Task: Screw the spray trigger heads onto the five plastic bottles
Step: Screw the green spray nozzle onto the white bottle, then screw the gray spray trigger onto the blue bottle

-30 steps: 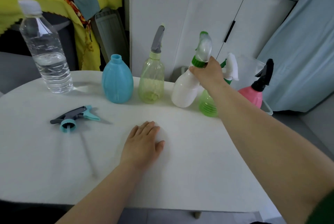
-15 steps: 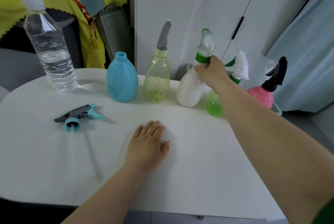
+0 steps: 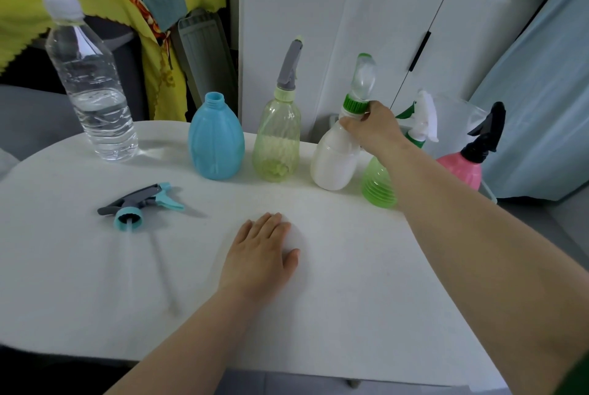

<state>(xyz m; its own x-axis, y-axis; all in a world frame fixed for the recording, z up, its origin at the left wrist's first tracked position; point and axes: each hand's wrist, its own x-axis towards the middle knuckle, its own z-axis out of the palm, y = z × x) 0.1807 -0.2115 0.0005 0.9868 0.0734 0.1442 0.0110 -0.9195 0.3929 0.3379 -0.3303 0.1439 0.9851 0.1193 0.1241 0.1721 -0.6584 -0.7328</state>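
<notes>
Along the far edge of the white table (image 3: 366, 299) stand several spray bottles. The blue bottle (image 3: 216, 143) has an open neck. Its teal and grey trigger head (image 3: 140, 203) lies on its side at the left, dip tube pointing toward me. The pale yellow-green bottle (image 3: 277, 139), the white bottle (image 3: 334, 162), the green ribbed bottle (image 3: 379, 184) and the pink bottle (image 3: 462, 168) carry trigger heads. My right hand (image 3: 373, 127) grips the white bottle's neck just below its green collar. My left hand (image 3: 261, 251) rests flat on the table.
A clear water bottle (image 3: 92, 92) with a white cap stands at the table's back left. White cabinet doors (image 3: 398, 44) rise right behind the bottles. A yellow patterned cloth (image 3: 95, 6) hangs at the back left, a pale blue sheet (image 3: 541, 92) at the right.
My right hand has slid slightly down the white bottle's neck and the bottle now stands more upright. The left hand has stayed put; the view shifted a little.
</notes>
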